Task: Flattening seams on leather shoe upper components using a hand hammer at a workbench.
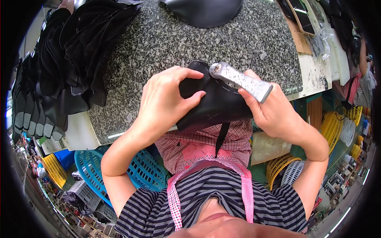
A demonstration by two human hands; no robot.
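A black leather piece point(216, 107) with pale stitch-like marks lies at the near edge of the stone slab, partly over my lap. My left hand point(164, 93) is at its left side, thumb and forefinger apart on the leather, the other fingers partly out of sight. In my right hand point(274, 113) is a hammer point(244, 82) with a worn, speckled grey metal head. Its round end meets the leather near the top, close to my left fingertips. The hammer's handle is hidden by my hand.
The speckled granite slab point(158, 43) covers the worktable. Black cut pieces point(75, 51) are heaped at the left, and another black piece point(204, 12) lies at the far edge. A phone point(301, 16) rests far right. A blue basket point(147, 168) stands below at left.
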